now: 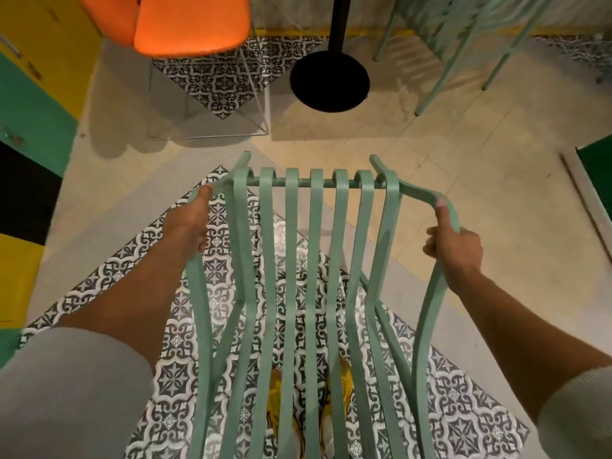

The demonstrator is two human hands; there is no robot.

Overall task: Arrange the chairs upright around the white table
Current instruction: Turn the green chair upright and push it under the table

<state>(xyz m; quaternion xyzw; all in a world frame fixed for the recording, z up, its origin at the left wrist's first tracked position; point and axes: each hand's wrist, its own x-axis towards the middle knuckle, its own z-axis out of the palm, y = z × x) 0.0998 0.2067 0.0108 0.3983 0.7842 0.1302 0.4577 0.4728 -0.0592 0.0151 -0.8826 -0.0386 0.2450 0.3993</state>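
Far left, an orange chair (192, 24) stands on the tiled floor (463, 180). Left hand (190, 223) wrapped around the left armrest of the green slatted chair (313, 276), held near centre over patterned tiles. Right hand (452, 250) curled around its right armrest. Far centre, black pedestal base (329, 81); far right, another green chair (470, 38)

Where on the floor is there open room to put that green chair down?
Bare beige floor lies ahead of the green slatted chair, between the black table base and the chair's front edge. Farther on it is crowded: orange chair left, another green chair right.
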